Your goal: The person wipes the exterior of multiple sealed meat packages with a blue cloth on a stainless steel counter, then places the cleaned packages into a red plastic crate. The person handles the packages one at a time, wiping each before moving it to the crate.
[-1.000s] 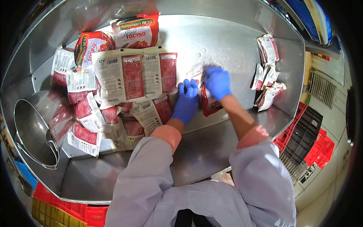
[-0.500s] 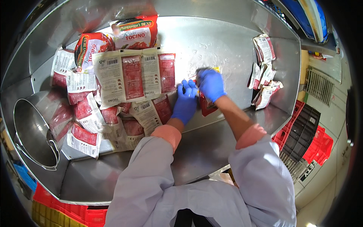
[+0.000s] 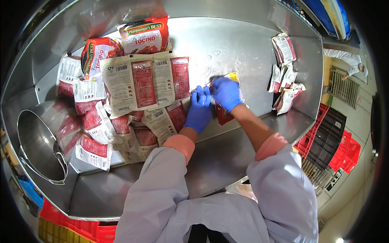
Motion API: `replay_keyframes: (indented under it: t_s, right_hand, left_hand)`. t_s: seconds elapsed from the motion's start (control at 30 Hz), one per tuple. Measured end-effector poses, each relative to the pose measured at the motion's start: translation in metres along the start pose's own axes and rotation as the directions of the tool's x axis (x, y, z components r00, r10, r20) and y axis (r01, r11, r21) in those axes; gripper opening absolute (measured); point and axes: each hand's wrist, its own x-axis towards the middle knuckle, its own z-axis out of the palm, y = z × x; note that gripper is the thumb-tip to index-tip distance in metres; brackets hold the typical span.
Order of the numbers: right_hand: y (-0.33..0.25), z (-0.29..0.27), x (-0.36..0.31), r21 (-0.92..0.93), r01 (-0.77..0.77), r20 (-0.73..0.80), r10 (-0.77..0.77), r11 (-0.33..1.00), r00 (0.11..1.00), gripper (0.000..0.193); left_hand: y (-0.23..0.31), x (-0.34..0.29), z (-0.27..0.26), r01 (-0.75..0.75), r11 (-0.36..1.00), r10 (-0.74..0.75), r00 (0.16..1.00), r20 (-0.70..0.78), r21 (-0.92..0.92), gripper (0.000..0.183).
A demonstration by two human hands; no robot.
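A red food packet [image 3: 224, 116] with a yellow patch at its far end lies on the metal floor of the basin, mostly covered by my gloved hands. My left hand [image 3: 199, 110], in a blue glove, grips its left edge with curled fingers. Across the packet's upper part presses my right hand [image 3: 227, 94], also blue-gloved and closed; what its fingers hold is hidden. Just left of my left hand, two large white-and-red packets [image 3: 122, 87] lie face down over a pile of smaller packets [image 3: 94, 150].
High metal walls enclose the basin [image 3: 227, 160]. A steel pail [image 3: 38, 139] stands at its left end; several small packets [image 3: 284, 77] lean by the right wall. Outside are red and black crates [image 3: 326, 137] and, farther off, another person [image 3: 348, 60].
My right hand, blurred before, has shifted slightly and shows sharply. More yellow of the packet shows beyond it. My left hand stays in place. Another person has come into view at far right.
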Motion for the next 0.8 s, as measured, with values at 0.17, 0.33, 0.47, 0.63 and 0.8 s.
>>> replay_keyframes:
  t_s: [0.17,0.33,0.47,0.63,0.8]
  right_hand:
    - [0.161,-0.014,0.018,-0.193,-0.364,0.115,0.389,0.911,0.914,0.024]
    - [0.156,-0.005,-0.023,0.559,-0.619,0.578,0.276,0.551,0.768,0.046]
    - [0.125,0.002,-0.046,0.719,-0.578,0.519,0.255,0.386,0.816,0.046]
    - [0.132,0.072,-0.064,0.82,-0.568,0.523,0.31,0.073,0.794,0.037]
    - [0.093,0.023,-0.056,0.722,-0.408,0.466,0.044,0.559,0.884,0.027]
  left_hand:
    - [0.003,0.007,-0.01,-0.04,0.999,0.04,0.997,0.064,-0.001,0.04]
    - [0.001,0.01,-0.017,0.194,0.907,-0.181,0.981,0.069,-0.374,0.06]
    - [0.048,0.019,-0.035,0.404,0.733,-0.41,0.904,0.119,-0.548,0.096]
    - [0.056,0.086,-0.049,0.31,0.896,-0.212,0.928,0.305,-0.319,0.077]
    - [0.013,0.108,-0.051,-0.06,0.996,0.079,0.94,0.331,-0.069,0.056]
